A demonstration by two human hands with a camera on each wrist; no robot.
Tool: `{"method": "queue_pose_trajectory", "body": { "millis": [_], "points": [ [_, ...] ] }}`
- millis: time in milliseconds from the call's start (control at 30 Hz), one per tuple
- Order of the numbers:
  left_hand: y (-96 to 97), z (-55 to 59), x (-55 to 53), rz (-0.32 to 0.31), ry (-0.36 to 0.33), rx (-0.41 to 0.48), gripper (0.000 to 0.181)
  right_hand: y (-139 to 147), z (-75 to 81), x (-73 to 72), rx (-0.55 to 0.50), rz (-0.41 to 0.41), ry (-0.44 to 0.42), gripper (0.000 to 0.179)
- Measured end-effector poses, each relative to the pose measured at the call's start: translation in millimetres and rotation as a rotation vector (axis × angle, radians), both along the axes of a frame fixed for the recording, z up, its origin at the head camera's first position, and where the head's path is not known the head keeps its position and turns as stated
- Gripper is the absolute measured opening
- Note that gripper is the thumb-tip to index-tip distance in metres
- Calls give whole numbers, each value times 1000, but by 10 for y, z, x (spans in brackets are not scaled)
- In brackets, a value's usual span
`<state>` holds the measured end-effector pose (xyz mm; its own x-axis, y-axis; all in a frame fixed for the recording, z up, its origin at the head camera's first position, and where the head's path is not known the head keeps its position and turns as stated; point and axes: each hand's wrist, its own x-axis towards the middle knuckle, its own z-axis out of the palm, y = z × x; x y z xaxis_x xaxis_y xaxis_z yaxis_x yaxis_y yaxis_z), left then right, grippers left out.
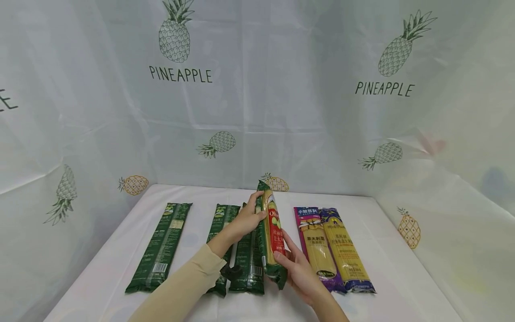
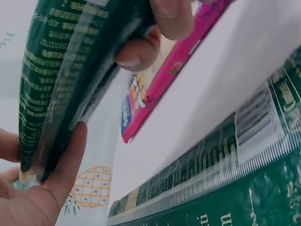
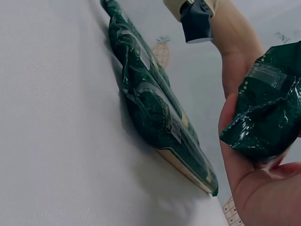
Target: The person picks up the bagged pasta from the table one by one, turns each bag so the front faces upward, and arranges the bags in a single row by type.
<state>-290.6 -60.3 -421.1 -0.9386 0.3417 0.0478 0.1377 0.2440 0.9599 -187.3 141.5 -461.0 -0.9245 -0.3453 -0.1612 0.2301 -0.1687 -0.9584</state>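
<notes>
The left hand (image 1: pixel 242 222) grips the red-labelled pasta pack (image 1: pixel 275 228) near its top, the right hand (image 1: pixel 299 271) near its bottom; I'd support both ends evenly against bending.

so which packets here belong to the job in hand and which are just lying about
In the job:
- green packet with red label, held up

Just lying about, it seems:
- leftmost green packet
- two middle green packets
- pink-and-purple packet
- yellow-and-blue packet

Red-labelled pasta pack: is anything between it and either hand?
Nothing visible: the left hand grips the red-labelled pasta pack near its upper end and the right hand holds its lower end, both directly.
</notes>
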Motion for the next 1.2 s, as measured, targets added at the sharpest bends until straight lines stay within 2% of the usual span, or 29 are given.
{"method": "queue_pose_trajectory", "body": {
  "millis": [167,300,467,567,767,933,1067,1200],
  "points": [
    [-8,3,-27,33,83,-144,68,-23,-14,4,71,-34,83,93],
    [-8,30,-42,50,155,-269,70,-47,-43,19,182,-80,153,94],
    [-8,49,-34,55,196,-344,72,-82,-85,51,266,-126,186,95],
    [-13,48,-27,61,205,-351,73,-106,-84,64,311,-145,220,96],
    [-4,34,-28,59,219,-288,79,-145,-62,69,430,-198,298,96],
    [13,-2,-34,82,193,-240,81,-161,-44,88,505,-219,325,97],
    [15,-14,-29,91,154,-181,80,-154,-22,94,529,-214,337,97],
    [14,14,-12,72,89,-76,78,-129,0,80,510,-197,302,92]
  ]
}}
